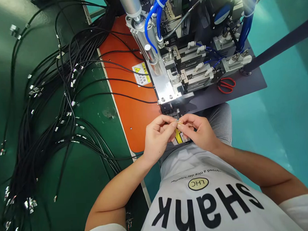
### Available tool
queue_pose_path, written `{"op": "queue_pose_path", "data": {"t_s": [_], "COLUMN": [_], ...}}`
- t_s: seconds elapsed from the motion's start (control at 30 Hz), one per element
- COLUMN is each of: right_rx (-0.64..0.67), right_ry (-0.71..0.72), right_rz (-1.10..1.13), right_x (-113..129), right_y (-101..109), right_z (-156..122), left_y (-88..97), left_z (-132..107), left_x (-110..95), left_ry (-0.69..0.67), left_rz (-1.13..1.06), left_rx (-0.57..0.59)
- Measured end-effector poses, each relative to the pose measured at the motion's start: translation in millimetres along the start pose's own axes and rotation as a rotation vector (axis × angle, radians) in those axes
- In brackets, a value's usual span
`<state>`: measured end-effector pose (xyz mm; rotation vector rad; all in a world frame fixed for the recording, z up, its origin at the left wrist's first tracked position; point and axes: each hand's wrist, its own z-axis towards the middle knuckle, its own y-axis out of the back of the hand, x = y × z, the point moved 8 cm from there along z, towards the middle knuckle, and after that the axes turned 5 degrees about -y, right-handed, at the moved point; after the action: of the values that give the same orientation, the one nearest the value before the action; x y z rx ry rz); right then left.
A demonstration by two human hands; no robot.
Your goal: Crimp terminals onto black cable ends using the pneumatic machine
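Note:
My left hand point(158, 136) and my right hand point(201, 131) meet fingertip to fingertip just in front of the machine's front fixture point(171, 110). Thumb and forefinger are pinched together on each. Something tiny and pale shows between the fingertips, too small to name. Below the fingers a yellow and white label point(179, 137) is partly covered by the hands. Above them rises the press machine point(168, 86), with a metal slide and cylinders.
Many black cables point(65, 82) with metal connector ends lie across the green table point(96, 186) at left. Several cables cross the orange plate point(136, 119), which bears a warning label point(141, 74). Red-handled scissors point(226, 85) rest on the grey base point(254, 82). Blue air tubes point(150, 23) hang above.

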<state>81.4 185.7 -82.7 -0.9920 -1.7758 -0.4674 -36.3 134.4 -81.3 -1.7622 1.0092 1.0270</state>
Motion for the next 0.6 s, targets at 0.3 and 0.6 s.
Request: {"op": "queue_pose_path", "data": {"t_s": [0.3,0.6], "right_rx": [-0.105,-0.061], "right_ry": [0.174,0.218], "right_rz": [-0.339,-0.43], "right_x": [19,21], "right_y": [11,8], "right_z": [-5,-4], "left_y": [5.0,2.7], "left_z": [-4,-4], "left_x": [-1,9], "left_ry": [0.029,0.102], "left_rz": [0.111,0.07], "left_rx": [0.009,0.059]}}
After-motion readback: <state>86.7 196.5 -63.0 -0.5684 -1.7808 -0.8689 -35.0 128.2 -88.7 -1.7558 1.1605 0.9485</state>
